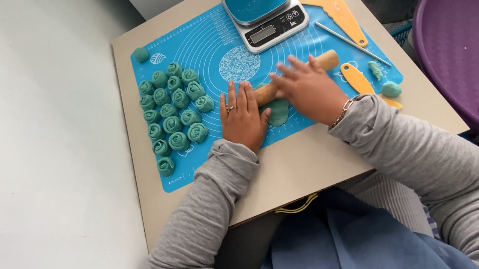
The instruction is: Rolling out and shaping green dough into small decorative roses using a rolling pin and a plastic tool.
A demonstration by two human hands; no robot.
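Beige table [316, 170] on pale floor [30, 187]

A home baking corner: kitchen scale [263, 6], silicone mat [208, 56], dough rosettes [175, 112].

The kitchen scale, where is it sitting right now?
The kitchen scale sits at the far edge of the blue mat, beyond the rolling pin, with the yellow scraper on its right.

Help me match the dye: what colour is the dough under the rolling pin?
Teal green, seen in the head view: the dough under the rolling pin.
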